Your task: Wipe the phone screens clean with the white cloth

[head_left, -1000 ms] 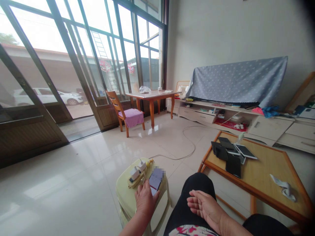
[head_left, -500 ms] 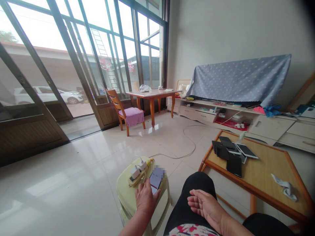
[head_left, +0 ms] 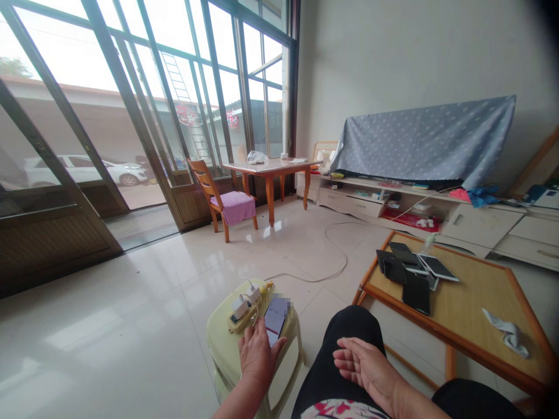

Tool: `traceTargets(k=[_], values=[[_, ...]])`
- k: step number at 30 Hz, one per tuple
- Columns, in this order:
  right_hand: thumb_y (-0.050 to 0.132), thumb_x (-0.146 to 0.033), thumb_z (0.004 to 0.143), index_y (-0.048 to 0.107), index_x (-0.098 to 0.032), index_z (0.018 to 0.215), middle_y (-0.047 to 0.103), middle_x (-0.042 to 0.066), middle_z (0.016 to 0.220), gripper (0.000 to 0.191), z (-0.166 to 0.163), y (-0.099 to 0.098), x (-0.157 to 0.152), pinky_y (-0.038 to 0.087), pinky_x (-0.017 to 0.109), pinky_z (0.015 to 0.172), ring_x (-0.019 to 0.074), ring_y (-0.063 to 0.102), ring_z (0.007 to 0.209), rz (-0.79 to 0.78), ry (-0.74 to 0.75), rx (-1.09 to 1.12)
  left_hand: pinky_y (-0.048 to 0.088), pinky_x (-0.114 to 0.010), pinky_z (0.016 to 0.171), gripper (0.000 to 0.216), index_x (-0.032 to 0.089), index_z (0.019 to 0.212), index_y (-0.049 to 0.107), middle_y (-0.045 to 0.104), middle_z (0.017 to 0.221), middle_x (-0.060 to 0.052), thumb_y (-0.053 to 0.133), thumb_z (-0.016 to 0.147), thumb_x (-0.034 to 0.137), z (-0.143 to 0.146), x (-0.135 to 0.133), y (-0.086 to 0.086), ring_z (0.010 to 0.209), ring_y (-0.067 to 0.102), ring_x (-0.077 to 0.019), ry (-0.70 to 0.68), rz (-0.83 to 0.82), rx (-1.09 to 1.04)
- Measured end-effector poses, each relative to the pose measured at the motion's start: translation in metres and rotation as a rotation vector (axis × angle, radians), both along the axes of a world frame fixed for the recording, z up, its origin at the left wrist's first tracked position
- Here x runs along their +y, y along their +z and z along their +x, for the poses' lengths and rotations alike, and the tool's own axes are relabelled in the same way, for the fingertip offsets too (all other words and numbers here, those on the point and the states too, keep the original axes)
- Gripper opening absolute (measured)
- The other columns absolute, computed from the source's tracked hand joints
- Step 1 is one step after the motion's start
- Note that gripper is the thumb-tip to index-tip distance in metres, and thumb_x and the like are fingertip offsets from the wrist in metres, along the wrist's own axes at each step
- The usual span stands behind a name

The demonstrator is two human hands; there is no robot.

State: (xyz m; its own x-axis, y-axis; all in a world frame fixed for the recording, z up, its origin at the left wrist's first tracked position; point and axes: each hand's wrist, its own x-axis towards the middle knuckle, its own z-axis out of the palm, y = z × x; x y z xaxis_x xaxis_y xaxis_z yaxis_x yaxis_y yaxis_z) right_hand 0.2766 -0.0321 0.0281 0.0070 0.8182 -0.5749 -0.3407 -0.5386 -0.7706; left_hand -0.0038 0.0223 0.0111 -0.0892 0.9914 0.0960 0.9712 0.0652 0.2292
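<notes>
A smartphone (head_left: 276,319) with a lit screen lies on the pale yellow plastic stool (head_left: 220,326). My left hand (head_left: 258,352) grips its near end, fingers along the left edge and thumb at the right. Beside the phone, on the same stool, sits a yellowish power strip (head_left: 238,327) with white chargers (head_left: 245,299) plugged in. Over my lap rests my right hand (head_left: 364,364), palm turned partly up, fingers loosely curled and apart, holding nothing.
To the right stands a wooden table (head_left: 471,291) bearing several dark phones and tablets (head_left: 416,291) and a crumpled grey cloth (head_left: 509,334). A cable (head_left: 345,256) runs across the tiled floor. Farther back are a chair (head_left: 233,206), a dining table (head_left: 271,167) and a low cabinet (head_left: 349,202).
</notes>
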Motion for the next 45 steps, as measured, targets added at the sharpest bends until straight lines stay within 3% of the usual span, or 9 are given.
traceTargets(k=[15,27,34,39,45], values=[[0.069,-0.047,0.083,0.061,-0.016,0.106,0.073,0.012,0.096,0.039,0.000,0.005,0.000,0.057,0.030,0.074,0.0191,0.071,0.082,0.009,0.013,-0.009,0.029,-0.043,0.099,0.093,0.012,0.149,0.032,0.051,0.141,-0.019,0.055,0.078,0.068,0.001,-0.002,-0.002,0.126,0.040,-0.0356,0.009,0.023,-0.003],[0.067,-0.049,0.084,0.061,-0.016,0.107,0.073,0.012,0.097,0.040,0.010,0.001,-0.007,0.057,0.030,0.074,0.0190,0.071,0.083,0.021,0.009,0.015,0.027,-0.045,0.102,0.090,0.010,0.154,0.019,0.041,0.151,-0.017,0.044,0.086,0.064,0.010,-0.028,-0.002,0.131,0.038,-0.0343,-0.020,0.035,0.019],[0.067,-0.050,0.084,0.060,-0.016,0.109,0.073,0.013,0.098,0.042,0.021,-0.003,-0.016,0.058,0.030,0.074,0.0197,0.071,0.084,0.026,-0.011,0.037,0.023,-0.048,0.110,0.086,0.014,0.155,0.012,0.030,0.159,-0.009,0.039,0.088,0.061,0.027,-0.048,-0.008,0.138,0.033,-0.0339,-0.145,-0.007,0.033],[0.067,-0.050,0.084,0.060,-0.016,0.109,0.073,0.013,0.099,0.043,0.031,-0.005,-0.022,0.058,0.030,0.074,0.0203,0.071,0.086,0.044,-0.018,0.042,0.026,-0.045,0.110,0.083,0.018,0.155,0.019,0.028,0.159,-0.006,0.044,0.085,0.057,0.045,-0.061,0.002,0.136,0.037,-0.0333,-0.325,-0.114,0.006],[0.068,-0.051,0.083,0.060,-0.017,0.110,0.073,0.013,0.099,0.045,0.043,-0.011,-0.032,0.057,0.029,0.073,0.0203,0.071,0.086,0.038,-0.027,0.044,0.029,-0.048,0.107,0.071,0.027,0.148,0.037,0.047,0.150,-0.005,0.045,0.085,0.059,0.051,-0.064,-0.002,0.126,0.047,-0.0317,-0.432,-0.115,-0.051]])
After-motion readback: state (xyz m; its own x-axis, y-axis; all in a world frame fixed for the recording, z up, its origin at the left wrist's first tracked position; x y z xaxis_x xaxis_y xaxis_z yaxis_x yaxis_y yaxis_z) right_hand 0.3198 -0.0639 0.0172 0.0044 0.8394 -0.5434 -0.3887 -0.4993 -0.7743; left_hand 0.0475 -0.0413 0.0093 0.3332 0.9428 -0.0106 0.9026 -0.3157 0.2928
